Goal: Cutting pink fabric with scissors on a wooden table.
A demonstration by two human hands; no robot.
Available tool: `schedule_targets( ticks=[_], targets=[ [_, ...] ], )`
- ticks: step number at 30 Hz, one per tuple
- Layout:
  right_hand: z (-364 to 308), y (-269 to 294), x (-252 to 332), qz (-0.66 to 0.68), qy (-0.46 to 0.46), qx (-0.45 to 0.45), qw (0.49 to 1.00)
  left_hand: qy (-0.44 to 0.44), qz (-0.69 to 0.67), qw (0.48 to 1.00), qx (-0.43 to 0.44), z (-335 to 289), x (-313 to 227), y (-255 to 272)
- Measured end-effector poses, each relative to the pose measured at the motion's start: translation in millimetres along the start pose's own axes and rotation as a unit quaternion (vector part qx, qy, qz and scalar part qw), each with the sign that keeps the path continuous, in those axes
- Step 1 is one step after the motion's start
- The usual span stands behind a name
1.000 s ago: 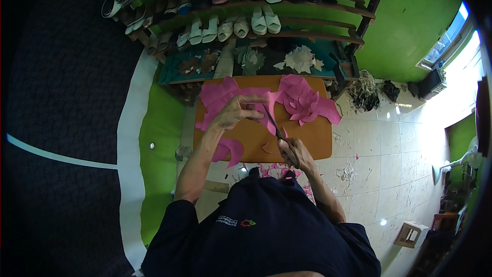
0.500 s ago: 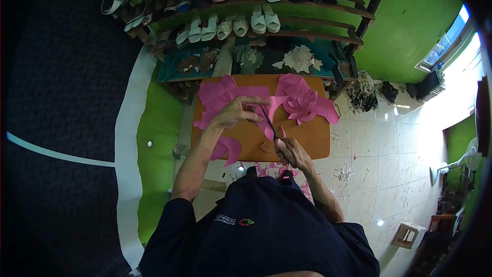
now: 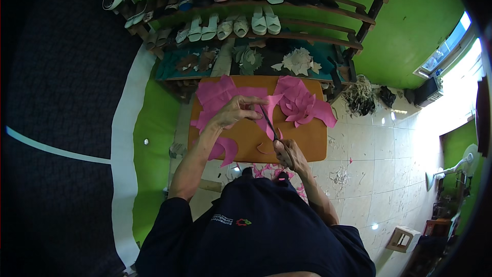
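Orange-brown tabletop (image 3: 307, 142): a pink piece (image 3: 272, 110) beside the left hand (image 3: 232, 113), the nearer. Right hand (image 3: 288, 154) wraps its grip round scissors (image 3: 271, 127), long axis slanting forward-left to the piece; whether left fingers pinch it, cannot tell.

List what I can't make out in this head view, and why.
All in the head view:
- Handles of the scissors: mostly covered by the right hand.
- Whether the left hand pinches the pink cut piece: too small to tell.
- Top of the shoe rack: cut off by the upper edge.
- Tiled floor beneath the brown table: hidden by its top.
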State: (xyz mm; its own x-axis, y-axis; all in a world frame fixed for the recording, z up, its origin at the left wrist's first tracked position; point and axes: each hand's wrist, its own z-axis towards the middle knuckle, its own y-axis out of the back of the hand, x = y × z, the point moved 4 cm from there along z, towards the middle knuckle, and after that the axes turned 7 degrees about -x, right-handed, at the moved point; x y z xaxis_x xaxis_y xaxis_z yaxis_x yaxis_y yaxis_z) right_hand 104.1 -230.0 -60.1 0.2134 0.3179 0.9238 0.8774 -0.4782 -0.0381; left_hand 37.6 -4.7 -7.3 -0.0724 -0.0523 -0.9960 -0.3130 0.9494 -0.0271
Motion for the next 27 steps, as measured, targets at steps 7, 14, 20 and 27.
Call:
schedule_targets(
  ticks=[7, 14, 20, 27],
  targets=[
    [2.0, -0.8, 0.1, 0.008, 0.018, -0.010, 1.000, 0.016, -0.044, 0.999, -0.017, -1.8, -4.5, -4.3],
    [0.9, -1.1, 9.4, 0.038, 0.014, -0.047, 0.998, 0.017, -0.053, 0.997, -0.056, -4.3, 4.1, -5.8],
    [3.7, -0.9, 7.9, 0.065, -0.013, -0.053, 0.996, 0.011, -0.061, 0.995, -0.081, -7.7, 4.0, -7.5],
    [5.0, -2.5, 11.0, 0.062, -0.012, -0.071, 0.995, 0.004, -0.094, 0.987, -0.126, -11.3, 9.7, -13.8]
  ],
)
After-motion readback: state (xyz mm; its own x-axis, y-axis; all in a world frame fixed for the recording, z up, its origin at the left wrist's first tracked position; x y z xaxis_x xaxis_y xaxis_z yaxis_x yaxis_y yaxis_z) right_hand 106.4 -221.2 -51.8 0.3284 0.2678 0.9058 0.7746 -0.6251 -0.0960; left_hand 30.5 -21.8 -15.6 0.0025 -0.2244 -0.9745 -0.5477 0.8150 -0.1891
